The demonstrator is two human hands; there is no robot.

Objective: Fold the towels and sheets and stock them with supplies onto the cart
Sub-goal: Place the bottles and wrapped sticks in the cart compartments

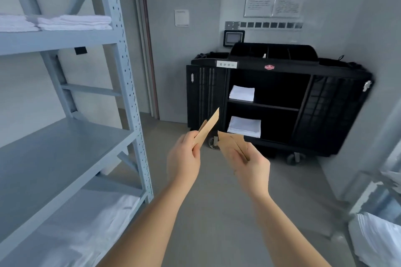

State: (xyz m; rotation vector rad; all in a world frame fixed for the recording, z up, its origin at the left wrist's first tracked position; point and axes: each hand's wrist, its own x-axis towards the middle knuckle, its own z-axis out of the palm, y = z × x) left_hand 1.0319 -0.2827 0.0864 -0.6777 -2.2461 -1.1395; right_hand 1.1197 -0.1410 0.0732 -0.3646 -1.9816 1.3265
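My left hand pinches a few thin brown paper packets that point up and to the right. My right hand holds more brown paper packets fanned against its fingers. Both hands hover over the floor in front of the black housekeeping cart, which stands against the far wall with its doors open. One folded white stack lies on the cart's upper shelf and another folded white stack lies on the lower shelf, both at the left side.
A grey metal shelving rack fills the left side, with folded white towels on an upper shelf and white linen at the bottom. More white linen sits at the lower right. Bare grey floor lies between me and the cart.
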